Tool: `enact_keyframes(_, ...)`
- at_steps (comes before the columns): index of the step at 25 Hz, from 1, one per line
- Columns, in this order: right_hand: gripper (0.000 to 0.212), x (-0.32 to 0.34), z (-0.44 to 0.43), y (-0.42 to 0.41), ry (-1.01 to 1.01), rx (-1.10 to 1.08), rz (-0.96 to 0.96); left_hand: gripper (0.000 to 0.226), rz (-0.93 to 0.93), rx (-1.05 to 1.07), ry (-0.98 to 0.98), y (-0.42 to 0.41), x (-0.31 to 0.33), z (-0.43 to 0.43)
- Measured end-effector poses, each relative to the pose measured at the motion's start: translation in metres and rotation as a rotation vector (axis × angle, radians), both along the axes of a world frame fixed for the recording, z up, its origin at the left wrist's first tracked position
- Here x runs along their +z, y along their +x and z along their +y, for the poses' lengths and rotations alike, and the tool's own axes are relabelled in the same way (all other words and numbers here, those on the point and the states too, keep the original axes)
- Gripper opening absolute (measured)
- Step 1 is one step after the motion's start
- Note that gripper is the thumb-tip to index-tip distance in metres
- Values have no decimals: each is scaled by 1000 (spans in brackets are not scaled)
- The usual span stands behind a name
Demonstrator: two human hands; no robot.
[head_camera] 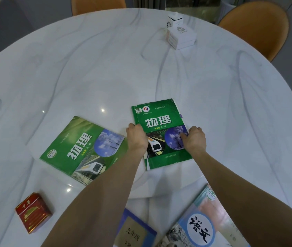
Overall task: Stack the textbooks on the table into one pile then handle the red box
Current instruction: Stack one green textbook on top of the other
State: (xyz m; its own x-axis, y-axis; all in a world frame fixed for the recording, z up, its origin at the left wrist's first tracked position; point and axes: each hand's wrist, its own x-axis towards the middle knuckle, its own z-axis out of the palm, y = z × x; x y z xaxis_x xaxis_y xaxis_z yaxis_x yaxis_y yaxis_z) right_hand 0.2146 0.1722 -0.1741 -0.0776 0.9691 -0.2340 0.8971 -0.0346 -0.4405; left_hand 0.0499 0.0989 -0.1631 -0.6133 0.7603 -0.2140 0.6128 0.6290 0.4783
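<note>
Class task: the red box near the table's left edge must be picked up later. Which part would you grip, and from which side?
Probably grip the red box across its two long side faces, coming down from above. It lies flat on the marble table with its broad printed face up, apart from the books, so both sides are open to fingers. The left hand is nearer.

I see two bare arms. The left hand (pixel 136 136) and right hand (pixel 194 138) wear nothing. No sleeves show.
</note>
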Motion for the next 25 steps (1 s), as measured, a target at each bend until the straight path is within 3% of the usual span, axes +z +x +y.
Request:
enact_keyframes(6,39,9,-5,-4,-4,19,-109,27,11,-122,-35,-13,8,-7)
enact_keyframes(9,32,21,-13,-18,115,91,-216,32,101,-122,-4,-29,17,-24)
enact_keyframes(16,34,57,-35,-97,266,547,-139,30,222,31,3,-90,43,-75)
enact_keyframes(25,37,55,-66,-181,278,977,-263,25,271,186,-101,-124,40,-143)
